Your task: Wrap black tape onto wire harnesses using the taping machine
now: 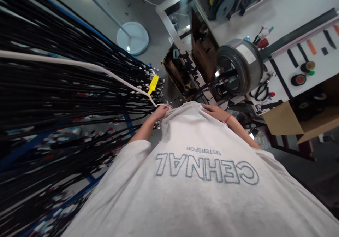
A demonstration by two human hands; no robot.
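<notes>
My left hand (161, 112) is closed at the left side of the hem of my light grey shirt (190, 131), its fingers gathering the cloth. A white cable (106, 71) with a yellow tag (153, 84) runs in from the left and reaches that hand; whether the fingers also grip it I cannot tell. On the other side of the hem, my right hand (215, 112), with a red band at the wrist, is closed on the cloth, its fingertips partly hidden by the folds.
Dense black cables (66, 71) with small connectors hang on a blue frame at left. A round white base (132, 38) stands on the floor. Right are a machine with a grey cylinder (249, 65), scissors (261, 91), a button panel (299, 80) and an open cardboard box (283, 118).
</notes>
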